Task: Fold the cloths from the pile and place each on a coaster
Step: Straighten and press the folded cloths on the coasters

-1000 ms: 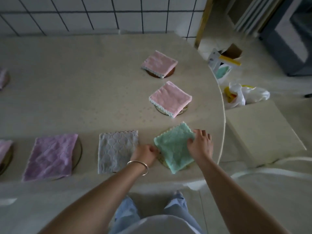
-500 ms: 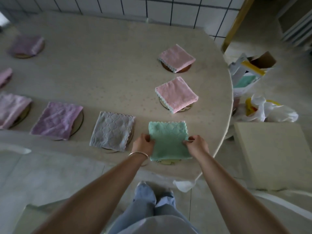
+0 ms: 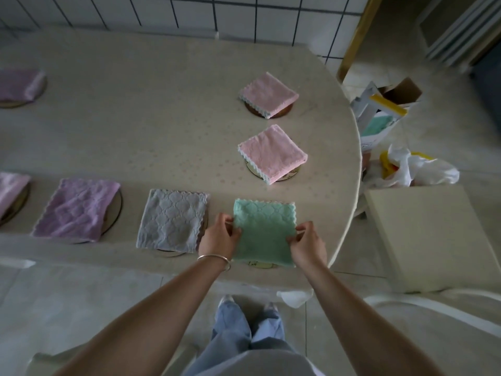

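A folded green cloth (image 3: 264, 232) lies squared over a coaster (image 3: 260, 264) near the table's front edge; only a sliver of the coaster shows. My left hand (image 3: 218, 237) pinches its left edge and my right hand (image 3: 307, 242) pinches its right edge. Left of it, a grey folded cloth (image 3: 172, 219) and a purple one (image 3: 77, 208) each cover a coaster. Two pink folded cloths (image 3: 272, 153) (image 3: 268, 94) sit on coasters further back. No pile of loose cloths is in view.
The beige oval table (image 3: 135, 131) curves off to the right. More cloths on coasters lie at the far left (image 3: 12, 188) (image 3: 20, 84). On the floor at right are an open box (image 3: 385, 109), a plastic bag (image 3: 417, 169) and a beige stool (image 3: 433, 237).
The green cloth was turned from a skewed diamond to lie square with the table edge. Both hands shifted from resting on it to pinching its side edges. The camera moved back and to the left.
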